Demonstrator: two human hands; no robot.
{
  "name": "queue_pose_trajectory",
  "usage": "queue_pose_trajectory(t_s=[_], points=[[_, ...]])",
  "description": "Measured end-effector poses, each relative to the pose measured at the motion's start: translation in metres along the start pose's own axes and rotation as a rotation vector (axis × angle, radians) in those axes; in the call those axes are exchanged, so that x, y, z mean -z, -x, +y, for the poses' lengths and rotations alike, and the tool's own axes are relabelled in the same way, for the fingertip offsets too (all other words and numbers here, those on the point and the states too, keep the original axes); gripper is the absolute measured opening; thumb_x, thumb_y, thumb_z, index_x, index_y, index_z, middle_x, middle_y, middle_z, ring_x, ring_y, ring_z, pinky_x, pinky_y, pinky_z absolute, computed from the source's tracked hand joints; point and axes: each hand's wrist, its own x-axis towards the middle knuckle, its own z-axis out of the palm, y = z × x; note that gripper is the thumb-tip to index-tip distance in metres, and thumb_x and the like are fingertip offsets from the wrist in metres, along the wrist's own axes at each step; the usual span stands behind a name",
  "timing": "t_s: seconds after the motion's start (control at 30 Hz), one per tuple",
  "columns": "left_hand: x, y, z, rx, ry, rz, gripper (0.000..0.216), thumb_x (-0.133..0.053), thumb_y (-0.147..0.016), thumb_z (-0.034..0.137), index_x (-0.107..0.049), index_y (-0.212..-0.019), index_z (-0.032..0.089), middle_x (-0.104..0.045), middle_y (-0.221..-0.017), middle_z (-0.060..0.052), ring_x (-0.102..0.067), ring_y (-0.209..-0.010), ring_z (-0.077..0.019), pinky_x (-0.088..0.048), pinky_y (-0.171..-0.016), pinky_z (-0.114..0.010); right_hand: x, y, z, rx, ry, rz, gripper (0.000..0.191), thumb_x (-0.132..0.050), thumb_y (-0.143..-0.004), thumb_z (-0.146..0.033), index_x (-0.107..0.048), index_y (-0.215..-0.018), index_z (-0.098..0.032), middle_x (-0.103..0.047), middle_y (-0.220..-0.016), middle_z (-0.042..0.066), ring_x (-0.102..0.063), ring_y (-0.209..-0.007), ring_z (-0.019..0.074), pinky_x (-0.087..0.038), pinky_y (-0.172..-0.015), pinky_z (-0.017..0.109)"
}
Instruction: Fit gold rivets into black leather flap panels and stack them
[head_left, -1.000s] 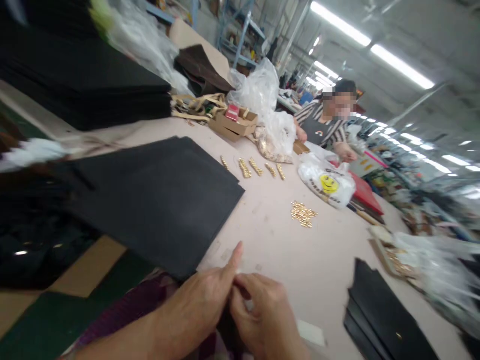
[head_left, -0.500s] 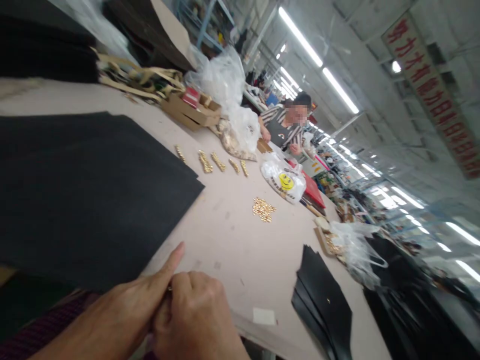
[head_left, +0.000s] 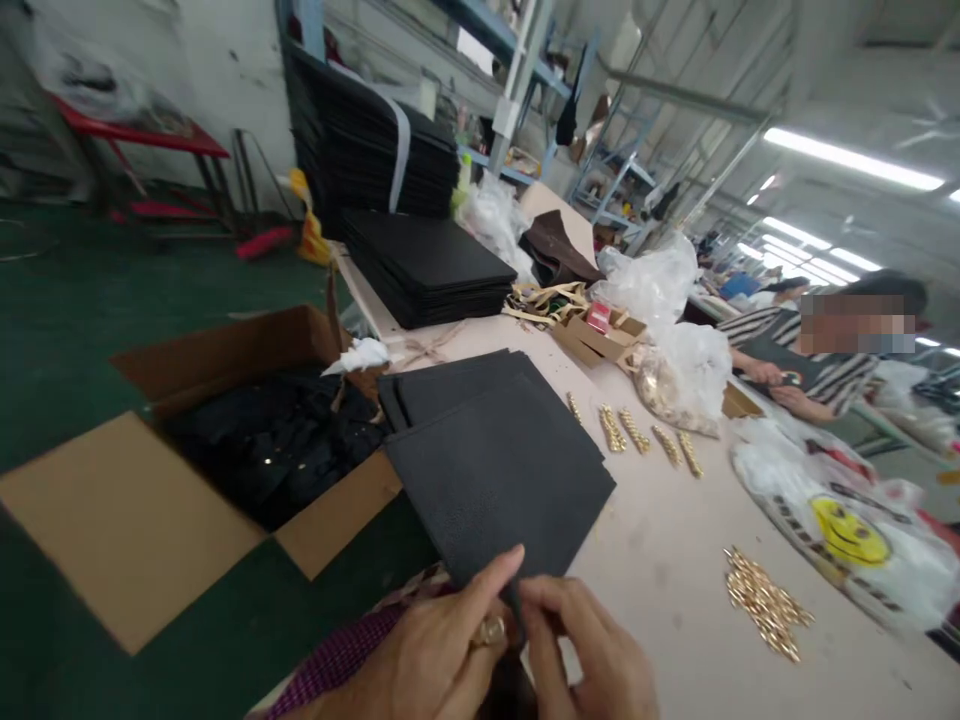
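Observation:
My left hand (head_left: 442,645) and my right hand (head_left: 589,650) are close together at the table's near edge. Both pinch a narrow dark strip (head_left: 513,605), whose lower part is hidden by fingers and shadow. A gold-coloured round metal piece (head_left: 491,631) shows at my left fingers; whether it is a finger ring or a fitting, I cannot tell. My left thumb points up over the black sheets (head_left: 502,470), which lie on the table just beyond my hands. To the right, a loose pile of small gold metal pieces (head_left: 765,603) rests on the tabletop.
An open cardboard box (head_left: 202,500) with black pieces stands on the floor at left. Stacked black panels (head_left: 435,260) sit at the table's far left. Behind are gold bundles (head_left: 634,430), a small carton (head_left: 589,340) and plastic bags (head_left: 847,520). A person (head_left: 795,360) works across the table.
My view has swung left, bringing the floor box and stacked panels into sight. My hands, earlier pressed together, are now slightly apart, with the dark strip showing between them.

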Motion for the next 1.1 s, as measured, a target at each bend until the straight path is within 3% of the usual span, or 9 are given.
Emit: queue_pose_trajectory(t_s=[0.07, 0.13, 0.23, 0.37, 0.5, 0.73, 0.97, 1.1], points=[[0.006, 0.009, -0.012, 0.159, 0.184, 0.072, 0.040, -0.049, -0.087, 0.021, -0.050, -0.127, 0.025, -0.068, -0.084, 0.001, -0.060, -0.063, -0.0114, -0.048, -0.060, -0.019, 0.001, -0.027, 0.012, 0.014, -0.057, -0.033, 0.021, -0.047, -0.095, -0.012, -0.064, -0.099, -0.022, -0.067, -0.084, 0.002, -0.065, -0.077, 0.0126, -0.049, -0.070, 0.020], [0.013, 0.017, -0.020, 0.369, 0.366, 0.115, 0.020, -0.058, -0.085, 0.030, -0.057, -0.104, 0.023, -0.061, -0.075, 0.004, -0.052, -0.057, -0.0084, -0.042, -0.053, -0.017, -0.001, -0.053, 0.028, -0.015, -0.056, -0.067, 0.021, -0.048, -0.096, -0.017, -0.067, -0.099, -0.022, -0.068, -0.087, 0.002, -0.065, -0.080, 0.0131, -0.049, -0.071, 0.021], [0.024, 0.021, -0.026, 0.582, 0.546, 0.193, 0.026, -0.064, -0.084, 0.044, -0.056, -0.089, 0.020, -0.057, -0.072, 0.004, -0.048, -0.058, -0.0075, -0.037, -0.052, -0.017, -0.013, -0.081, 0.049, -0.170, -0.061, -0.096, 0.020, -0.051, -0.095, -0.024, -0.067, -0.105, -0.022, -0.070, -0.089, 0.002, -0.066, -0.079, 0.0142, -0.048, -0.073, 0.024], [0.031, 0.011, -0.019, 0.589, 0.653, 0.234, 0.038, -0.067, -0.082, 0.052, -0.059, -0.101, 0.020, -0.064, -0.084, -0.001, -0.052, -0.063, -0.0109, -0.033, -0.046, -0.017, -0.023, -0.086, 0.055, -0.370, -0.074, -0.167, 0.018, -0.055, -0.091, -0.030, -0.069, -0.097, -0.021, -0.070, -0.079, 0.000, -0.065, -0.071, 0.0156, -0.046, -0.067, 0.026], [0.032, 0.004, -0.008, 0.630, 0.690, 0.291, 0.045, -0.069, -0.078, 0.051, -0.064, -0.108, 0.018, -0.067, -0.085, -0.003, -0.059, -0.074, -0.0177, -0.045, -0.055, -0.022, -0.017, -0.069, 0.042, -0.479, -0.183, -0.339, 0.015, -0.062, -0.086, -0.033, -0.074, -0.087, -0.025, -0.068, -0.075, -0.002, -0.061, -0.070, 0.0144, -0.044, -0.064, 0.024], [0.024, 0.014, -0.014, 0.856, 0.510, 0.282, 0.052, -0.058, -0.081, 0.064, -0.066, -0.097, 0.016, -0.061, -0.067, 0.000, -0.045, -0.051, -0.0117, -0.039, -0.048, -0.022, -0.020, -0.049, 0.026, -0.708, -0.421, -0.408, 0.023, -0.064, -0.083, -0.038, -0.074, -0.091, -0.019, -0.068, -0.074, 0.001, -0.062, -0.070, 0.0163, -0.048, -0.065, 0.026], [0.022, 0.024, -0.015, 0.877, 0.576, 0.285, 0.052, -0.057, -0.080, 0.067, -0.062, -0.087, 0.015, -0.058, -0.071, 0.003, -0.035, -0.044, -0.0048, -0.031, -0.042, -0.019, -0.030, -0.053, 0.018, -0.732, -0.383, -0.446, 0.025, -0.064, -0.080, -0.040, -0.074, -0.086, -0.019, -0.063, -0.066, 0.000, -0.056, -0.063, 0.0148, -0.045, -0.058, 0.025], [0.017, 0.030, -0.015, 0.885, 0.664, 0.321, 0.049, -0.061, -0.081, 0.064, -0.064, -0.090, 0.016, -0.062, -0.074, 0.002, -0.040, -0.043, -0.0045, -0.032, -0.042, -0.019, -0.033, -0.048, 0.019, -0.711, -0.367, -0.460, 0.023, -0.063, -0.079, -0.039, -0.073, -0.083, -0.019, -0.061, -0.063, -0.001, -0.055, -0.059, 0.0136, -0.043, -0.056, 0.024]])
